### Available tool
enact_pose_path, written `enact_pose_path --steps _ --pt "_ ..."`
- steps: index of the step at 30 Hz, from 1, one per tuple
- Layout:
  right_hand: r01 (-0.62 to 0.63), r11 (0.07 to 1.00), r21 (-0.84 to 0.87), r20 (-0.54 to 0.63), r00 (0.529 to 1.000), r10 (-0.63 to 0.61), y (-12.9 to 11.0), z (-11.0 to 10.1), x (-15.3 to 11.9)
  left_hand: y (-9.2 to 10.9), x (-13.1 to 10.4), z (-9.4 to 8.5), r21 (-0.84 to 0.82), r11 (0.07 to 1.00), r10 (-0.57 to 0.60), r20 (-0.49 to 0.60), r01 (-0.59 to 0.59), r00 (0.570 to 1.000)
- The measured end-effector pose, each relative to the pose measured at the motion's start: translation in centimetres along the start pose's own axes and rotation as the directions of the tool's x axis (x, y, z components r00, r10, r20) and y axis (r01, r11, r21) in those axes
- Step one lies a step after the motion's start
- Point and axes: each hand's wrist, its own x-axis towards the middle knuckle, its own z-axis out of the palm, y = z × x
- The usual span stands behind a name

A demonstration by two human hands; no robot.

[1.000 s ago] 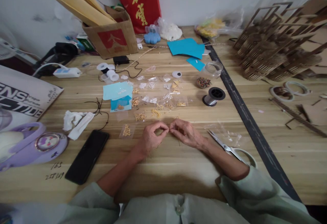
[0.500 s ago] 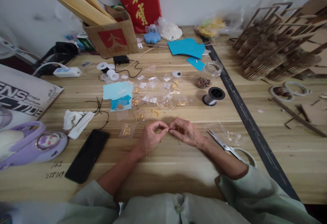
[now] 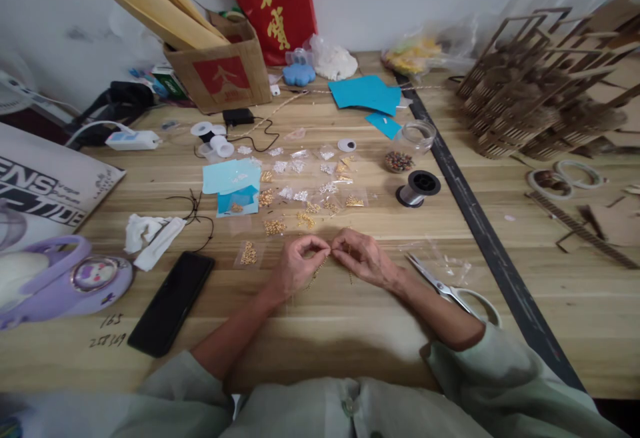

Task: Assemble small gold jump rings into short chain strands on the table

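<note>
My left hand [image 3: 296, 266] and my right hand [image 3: 364, 259] meet above the table, thumb and forefinger of each pinched together with the tips almost touching. A thin gold beaded chain [image 3: 314, 277] hangs from the left fingers, and a short gold end dangles below the right hand. Whatever sits right between the fingertips is too small to make out. Just beyond the hands lie small heaps of gold beads [image 3: 306, 219] and a clear bag of gold beads [image 3: 354, 201]. Left of my left hand is another small bag of gold beads [image 3: 249, 253].
Scissors [image 3: 443, 286] lie beside my right forearm, near scraps of clear plastic. A wire spool [image 3: 418, 189] and a jar of mixed beads [image 3: 400, 160] stand farther back. To the left are a black phone [image 3: 171, 305] and blue cards [image 3: 231, 177].
Both hands keep their pinch in nearly the same place. Slightly more of the gold chain shows beneath the left fingers.
</note>
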Motion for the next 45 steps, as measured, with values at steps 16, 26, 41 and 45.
enact_pose_path --steps 16,26,41,45 --pt "0.038 0.999 -0.006 0.016 0.999 -0.038 0.1 0.0 0.0 0.2 0.2 -0.3 -0.016 1.000 -0.021 0.012 0.021 1.000" --pt "0.011 1.000 0.024 0.024 1.000 -0.012 -0.1 0.0 0.1 -0.1 0.0 0.1 -0.058 0.998 -0.009 0.001 0.009 1.000" --pt "0.010 1.000 0.004 0.010 1.000 -0.010 -0.3 -0.1 0.1 -0.3 -0.1 -0.1 0.081 0.997 -0.007 0.032 0.004 0.999" --pt "0.012 1.000 0.004 0.007 1.000 -0.012 -0.3 -0.1 0.1 -0.1 -0.1 -0.3 0.037 0.998 -0.051 0.052 0.049 0.997"
